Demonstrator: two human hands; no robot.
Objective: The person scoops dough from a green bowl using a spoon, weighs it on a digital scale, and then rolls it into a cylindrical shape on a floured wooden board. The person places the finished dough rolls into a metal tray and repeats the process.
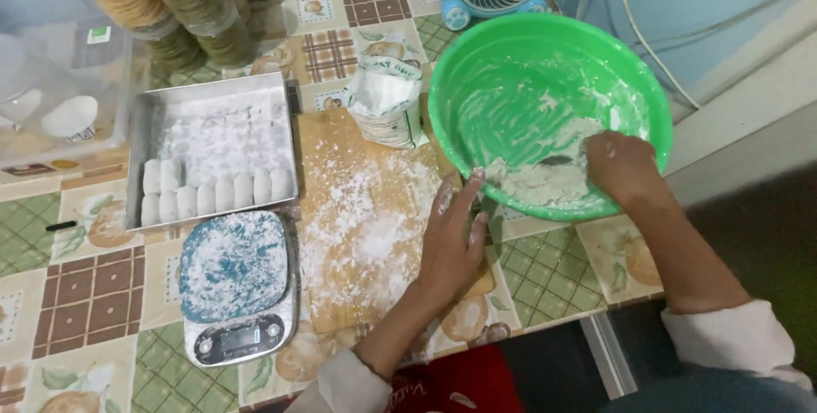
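Right hand (624,166) is inside the tilted green plastic basin (477,64), fingers curled into the pale dough mass (540,183) at its lower wall; grip itself hidden. Left hand (454,238) is open and flat, holding nothing, fingertips against the basin rim, palm over the floured wooden board (357,226). Metal tray (213,94) with 2 rows of dough pieces (213,193) sits left, above a floury digital scale (237,281).

Lighting: soft, even, cool indoor light from overhead; moderately bright. Shadows: faint and short, a weak one under the green basin (549,115) at the worktop (85,294) right edge. Glare: mild sheen on the metal tray (140,132) rim and the scale (238,285) plate. Sharpness: centre fairly crisp; the jars (162,4) at the far left corner slightly soft. Distortion: wide-angle bending toward the edges. Floor beyond the right edge dim.
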